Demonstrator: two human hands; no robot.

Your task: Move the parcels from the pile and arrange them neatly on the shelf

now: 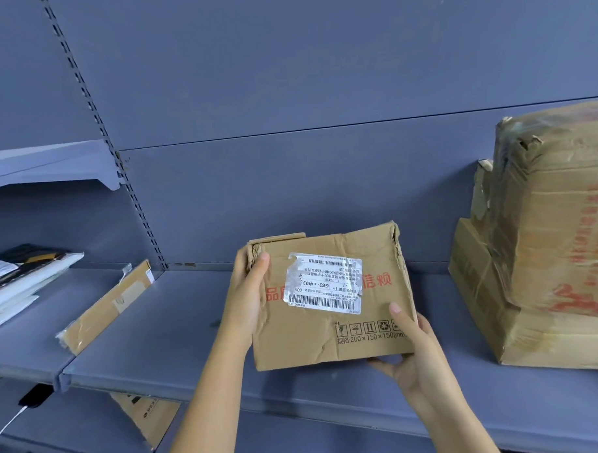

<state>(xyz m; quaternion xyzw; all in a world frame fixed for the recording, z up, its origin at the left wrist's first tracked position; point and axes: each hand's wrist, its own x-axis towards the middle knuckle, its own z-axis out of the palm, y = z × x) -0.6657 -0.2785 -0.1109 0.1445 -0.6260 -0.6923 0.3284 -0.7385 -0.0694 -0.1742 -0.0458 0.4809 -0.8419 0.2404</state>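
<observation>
A crumpled brown cardboard parcel [331,330] with a torn white shipping label and red print is held over the grey-blue shelf [166,359]. My left hand [247,296] grips its upper left corner, thumb on the front face. At the lower right corner, my right hand [410,351] holds it from beneath, thumb on the front. The parcel's front face tilts toward me; whether its base touches the shelf is hidden.
A large taped cardboard box [549,238] stands on the shelf at right. A flat brown envelope parcel [107,307] lies across the shelf joint at left, beside stacked white and black mailers [18,280]. Another carton [148,418] sits on the lower shelf. A charger cable [9,426] lies lower left.
</observation>
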